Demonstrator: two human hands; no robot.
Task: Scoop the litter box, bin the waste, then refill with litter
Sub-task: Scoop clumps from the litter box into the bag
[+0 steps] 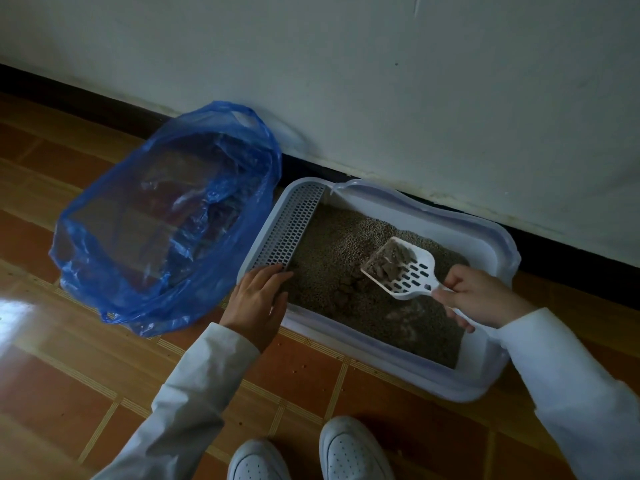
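Note:
A white litter box (485,379) stands on the floor against the wall, holding grey-brown litter (332,244). A grated step (294,226) runs along its left end. My right hand (481,296) grips the handle of a white slotted scoop (412,271), held above the litter with dark clumps in its blade. More clumps (346,292) lie in the litter below the scoop. My left hand (258,299) rests with straight fingers on the box's front left corner. A bin lined with a blue plastic bag (166,220) stands open just left of the box.
The white wall (381,81) with a dark skirting board runs right behind the box and bin. The floor (104,393) is orange-brown tile. My two white shoes (349,452) are at the bottom edge, just in front of the box.

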